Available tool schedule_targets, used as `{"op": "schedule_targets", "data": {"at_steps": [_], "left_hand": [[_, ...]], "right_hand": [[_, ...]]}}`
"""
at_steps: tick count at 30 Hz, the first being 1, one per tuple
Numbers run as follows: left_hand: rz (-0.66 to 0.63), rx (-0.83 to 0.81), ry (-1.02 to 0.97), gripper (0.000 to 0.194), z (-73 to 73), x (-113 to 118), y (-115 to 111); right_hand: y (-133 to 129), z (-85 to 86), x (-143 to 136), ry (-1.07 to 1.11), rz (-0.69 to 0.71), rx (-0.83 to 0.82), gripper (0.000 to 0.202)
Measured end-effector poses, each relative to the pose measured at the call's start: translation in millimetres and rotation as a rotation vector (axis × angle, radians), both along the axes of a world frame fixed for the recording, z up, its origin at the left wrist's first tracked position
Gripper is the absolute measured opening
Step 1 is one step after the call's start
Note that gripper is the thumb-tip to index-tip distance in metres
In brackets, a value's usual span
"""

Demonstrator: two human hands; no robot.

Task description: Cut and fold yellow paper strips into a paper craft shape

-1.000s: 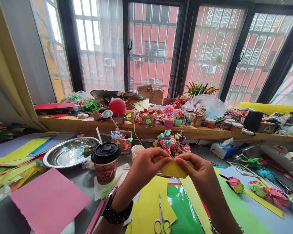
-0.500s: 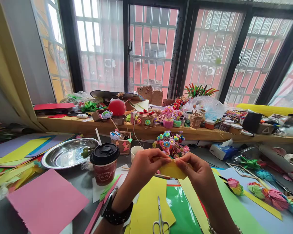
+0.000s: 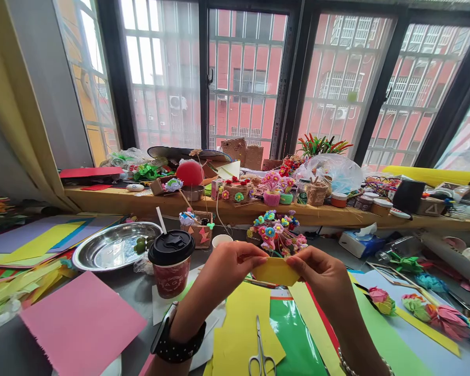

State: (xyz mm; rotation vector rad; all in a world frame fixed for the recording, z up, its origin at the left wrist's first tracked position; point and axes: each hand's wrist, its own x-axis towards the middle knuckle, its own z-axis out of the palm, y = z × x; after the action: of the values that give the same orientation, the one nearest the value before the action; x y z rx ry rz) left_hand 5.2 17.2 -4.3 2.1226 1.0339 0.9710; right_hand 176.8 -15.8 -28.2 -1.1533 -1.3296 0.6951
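Scissors (image 3: pixel 259 337) are lying with their handle loops cut off below. Above yellow sheets (image 3: pixel 238 308), the left hand (image 3: pixel 233 269) and right hand (image 3: pixel 323 271) are pinching a folded yellow paper (image 3: pixel 276 272), covering its upper corners. Beyond, a lidded cup (image 3: pixel 171 277) is showing "AGE", other lettering unclear; the left hand is partly hiding a white cup (image 3: pixel 221 240).

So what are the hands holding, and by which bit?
A yellow paper piece, pinched at its top edge by the left hand and right hand.
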Motion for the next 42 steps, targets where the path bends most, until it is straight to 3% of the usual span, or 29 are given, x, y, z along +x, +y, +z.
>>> {"op": "schedule_targets", "data": {"at_steps": [6, 17, 20, 24, 28, 30, 37, 42], "left_hand": [[-0.052, 0.149, 0.188, 0.015, -3.5, 5, 0], [-0.063, 0.196, 0.378, 0.015, -3.3, 7, -3], [-0.008, 0.163, 0.269, 0.013, -1.2, 8, -2], [0.111, 0.119, -0.047, 0.015, 1.1, 9, -1], [0.011, -0.113, -0.301, 0.022, 2.3, 12, 0], [-0.051, -0.241, -0.367, 0.024, 2.2, 13, 1], [-0.084, -0.420, -0.550, 0.033, 0.0, 17, 1], [-0.111, -0.447, -0.649, 0.032, -0.3, 20, -2]], "right_hand": [[-3, -0.1, -5, -0.326, -0.022, 0.128, 0.025], [-1, 1.2, -5, -0.428, 0.056, 0.166, 0.021], [0, 1.2, -3, -0.278, 0.031, 0.170, 0.023], [1, 0.5, 0, -0.044, -0.028, 0.151, 0.029], [1, 0.3, -4, -0.004, 0.116, 0.084, 0.041], [1, -0.2, -7, -0.009, 0.168, 0.053, 0.036], [-1, 0.2, -6, 0.070, 0.054, 0.081, 0.020], [-2, 3.2, -2, 0.092, 0.074, 0.072, 0.020]]}}
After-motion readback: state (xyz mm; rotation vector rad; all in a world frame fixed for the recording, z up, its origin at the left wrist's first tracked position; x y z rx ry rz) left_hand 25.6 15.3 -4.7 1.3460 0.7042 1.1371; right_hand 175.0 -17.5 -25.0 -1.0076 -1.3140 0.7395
